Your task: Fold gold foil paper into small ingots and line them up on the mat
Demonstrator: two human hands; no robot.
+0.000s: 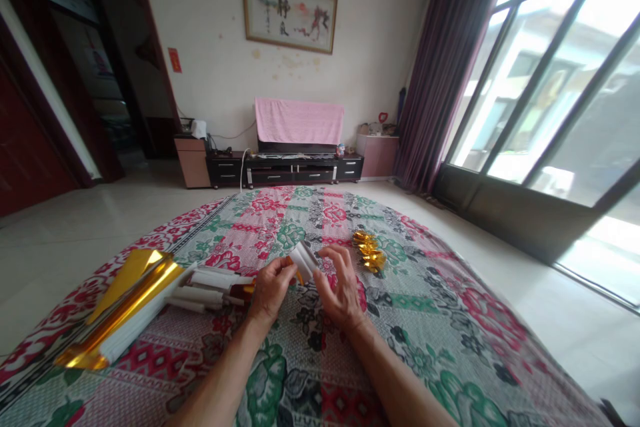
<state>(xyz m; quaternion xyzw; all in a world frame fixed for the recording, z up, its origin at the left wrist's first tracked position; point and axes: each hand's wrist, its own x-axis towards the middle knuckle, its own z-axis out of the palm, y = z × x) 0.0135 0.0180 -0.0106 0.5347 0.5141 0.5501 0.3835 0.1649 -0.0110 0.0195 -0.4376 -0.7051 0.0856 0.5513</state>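
A small sheet of foil paper [303, 261], white on the side that shows and gold at its lower edge, is held up over the patterned cloth. My left hand [273, 285] pinches its left edge between thumb and fingers. At the sheet's right side is my right hand [343, 283], its thumb and fingers curved and spread apart; whether the fingertips touch the paper I cannot tell. Left of my hands lie several rolled white-backed pieces [215, 287]. Beyond them is a large gold foil roll [130, 307], partly unrolled. To the right sits a small pile of folded gold foil pieces [369, 251].
The flowered red, green and grey cloth [440, 347] spreads under everything, with pale floor tiles [500, 233] around it. A low black cabinet [295, 170] stands at the far wall, bearing a screen draped with a pink cloth [300, 120]. Glass doors [545, 93] are on the right.
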